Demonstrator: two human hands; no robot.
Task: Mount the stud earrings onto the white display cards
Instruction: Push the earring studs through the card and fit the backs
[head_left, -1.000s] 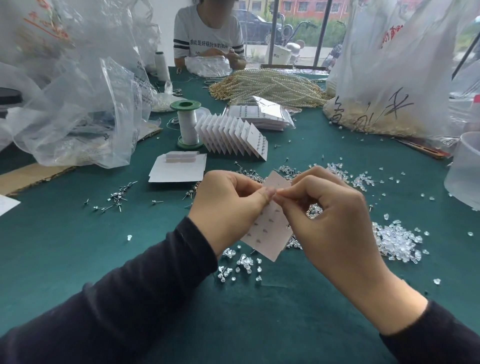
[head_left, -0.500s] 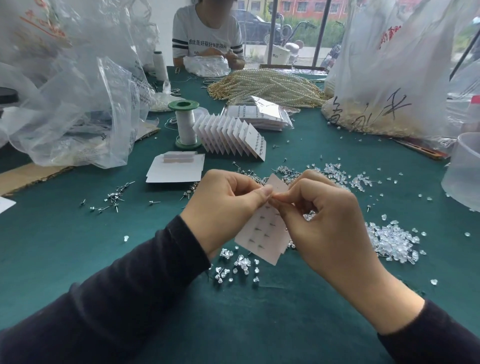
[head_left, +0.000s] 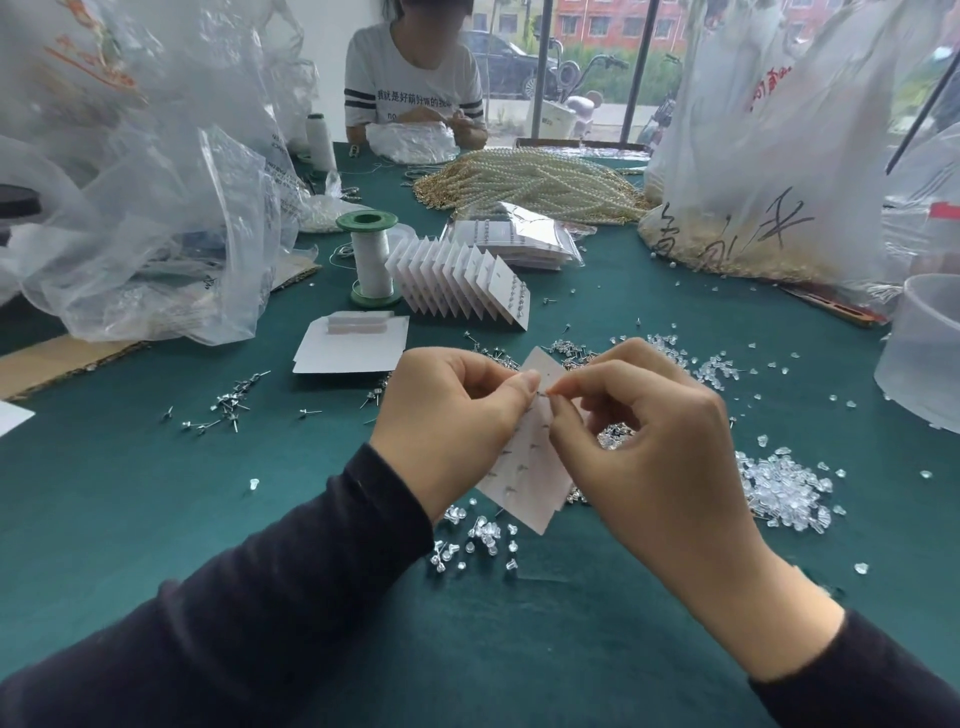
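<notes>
One view only, worn on the head, tipped forward and down across the green surface (head_left: 156, 519) (wide-angle, edges bowing). Left hand (head_left: 447, 431) and right hand (head_left: 660, 457) sit close beneath it, with a seated person (head_left: 410, 88) far opposite.

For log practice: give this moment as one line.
left hand: holds display card | right hand: pinches stud at display card | stage: mounting

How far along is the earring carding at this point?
Done: a fanned row of cards stands behind, the front one studded. In hand: the left hand grips a card with several studs already through it; the right hand pinches a stud at its upper part. Left: many loose studs on the cloth.
</notes>
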